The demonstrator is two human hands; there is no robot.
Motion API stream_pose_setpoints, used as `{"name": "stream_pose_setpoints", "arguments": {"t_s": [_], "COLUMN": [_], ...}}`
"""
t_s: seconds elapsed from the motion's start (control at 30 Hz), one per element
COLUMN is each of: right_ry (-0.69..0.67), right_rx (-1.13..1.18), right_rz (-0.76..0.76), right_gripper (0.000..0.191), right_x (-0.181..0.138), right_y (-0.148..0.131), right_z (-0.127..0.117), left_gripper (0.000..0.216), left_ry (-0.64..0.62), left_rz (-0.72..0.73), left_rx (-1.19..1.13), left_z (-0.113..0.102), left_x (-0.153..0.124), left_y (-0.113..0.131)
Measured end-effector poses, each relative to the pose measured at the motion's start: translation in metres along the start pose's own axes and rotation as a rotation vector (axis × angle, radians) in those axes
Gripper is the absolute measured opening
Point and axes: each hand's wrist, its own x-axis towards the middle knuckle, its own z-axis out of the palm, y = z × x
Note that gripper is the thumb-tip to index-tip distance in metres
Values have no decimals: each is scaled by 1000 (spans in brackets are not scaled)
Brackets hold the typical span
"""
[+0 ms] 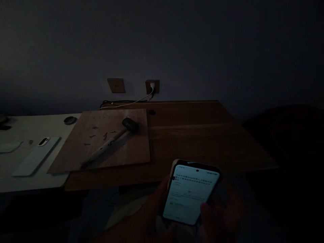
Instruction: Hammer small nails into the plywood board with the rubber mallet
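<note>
A smartphone (pixel 189 195) with a lit screen showing lines of text is held tilted in front of me, over the near edge of the table. My left hand (pixel 155 206) grips it along its left side and lower end. My right hand (pixel 225 209) is at the right edge, its thumb over the lower right of the screen and its fingers around the side. The dark makes the finger outlines hard to see. Beyond the phone, a mallet (pixel 130 125) with a dark head and worn handle lies across a thin wooden board (pixel 136 148).
Several small metal pieces (pixel 105 136) lie on the board, which rests partly on a brown wooden table (pixel 189 135) and partly on a white tabletop (pixel 54 123). A second phone (pixel 37 158) and a round dark lid (pixel 70 120) are at left. A cable runs to a wall socket (pixel 152 86).
</note>
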Motion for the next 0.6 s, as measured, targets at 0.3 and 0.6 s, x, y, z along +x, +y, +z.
{"name": "stream_pose_setpoints", "arguments": {"t_s": [0.3, 0.6], "right_ry": [-8, -69], "right_rx": [-29, -35], "right_rz": [63, 5], "right_gripper": [67, 80], "right_x": [1, 3], "right_y": [-16, 1], "right_z": [6, -7], "left_gripper": [104, 103], "left_ry": [-2, -3], "left_rz": [17, 40], "left_rx": [8, 4], "left_z": [1, 0], "left_x": [4, 4], "left_y": [4, 5]}}
